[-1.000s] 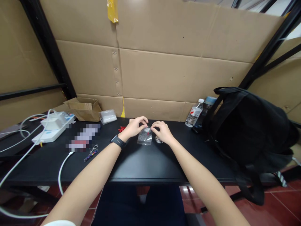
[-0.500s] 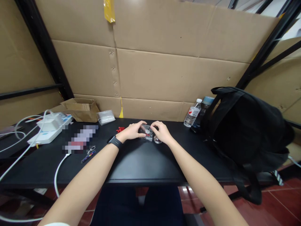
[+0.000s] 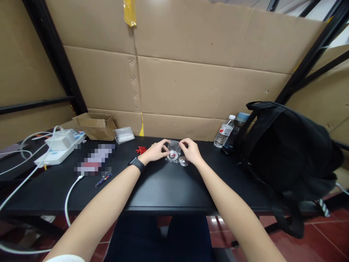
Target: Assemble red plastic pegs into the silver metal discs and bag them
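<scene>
A small clear plastic bag (image 3: 175, 146) lies between my hands near the back of the black table. Inside it shows a round silvery disc (image 3: 172, 156) with a small red piece on it. My left hand (image 3: 155, 151) pinches the bag's left side, thumb close to the disc. At the upper right edge, the fingertips of my right hand (image 3: 192, 151) are closed on the plastic. Just below that hand a second round metal piece (image 3: 183, 161) rests on the table. Several small red pieces (image 3: 141, 150) lie left of my left hand.
Left on the table (image 3: 166, 189) are a power strip (image 3: 58, 153) with white cables, a blurred-out item (image 3: 96, 159), a keychain (image 3: 104, 179), an open cardboard box (image 3: 99, 127) and a pack of clear bags (image 3: 124, 135). Bottles (image 3: 224, 131) and a black backpack (image 3: 286, 153) stand right.
The bag has spread out more between my hands, and the disc with its red piece shows more plainly. My right hand has shifted slightly right, uncovering more of the second metal piece.
</scene>
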Demonstrator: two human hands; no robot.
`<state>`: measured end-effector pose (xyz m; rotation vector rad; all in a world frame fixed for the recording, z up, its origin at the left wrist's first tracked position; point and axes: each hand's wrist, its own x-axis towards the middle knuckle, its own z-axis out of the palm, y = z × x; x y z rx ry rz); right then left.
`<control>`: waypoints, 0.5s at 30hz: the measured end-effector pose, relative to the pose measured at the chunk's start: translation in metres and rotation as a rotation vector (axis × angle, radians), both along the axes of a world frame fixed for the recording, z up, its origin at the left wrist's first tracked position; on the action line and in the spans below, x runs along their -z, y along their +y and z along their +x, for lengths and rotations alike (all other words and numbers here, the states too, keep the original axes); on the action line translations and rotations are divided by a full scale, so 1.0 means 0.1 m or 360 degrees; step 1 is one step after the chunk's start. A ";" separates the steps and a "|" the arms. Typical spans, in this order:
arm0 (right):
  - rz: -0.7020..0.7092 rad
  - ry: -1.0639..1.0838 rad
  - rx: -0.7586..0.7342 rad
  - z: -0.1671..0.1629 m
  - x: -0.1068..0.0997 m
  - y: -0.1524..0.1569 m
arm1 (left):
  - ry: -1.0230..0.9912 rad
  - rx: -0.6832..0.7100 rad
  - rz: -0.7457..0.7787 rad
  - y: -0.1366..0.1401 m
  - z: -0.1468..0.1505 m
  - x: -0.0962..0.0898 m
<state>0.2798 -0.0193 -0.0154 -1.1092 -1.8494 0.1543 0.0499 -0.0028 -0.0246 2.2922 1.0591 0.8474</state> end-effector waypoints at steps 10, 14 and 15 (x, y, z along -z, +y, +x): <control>0.0050 0.0260 0.0112 0.09 -0.03 0.05 | 0.0020 -0.0020 0.0012 0.00 0.06 0.05; 0.0036 0.0340 0.0193 0.15 -0.03 0.09 | 0.0173 -0.0094 0.0044 -0.01 0.08 0.08; 0.0045 0.0385 0.0205 0.17 -0.03 0.10 | 0.0214 -0.0121 0.0063 -0.01 0.08 0.09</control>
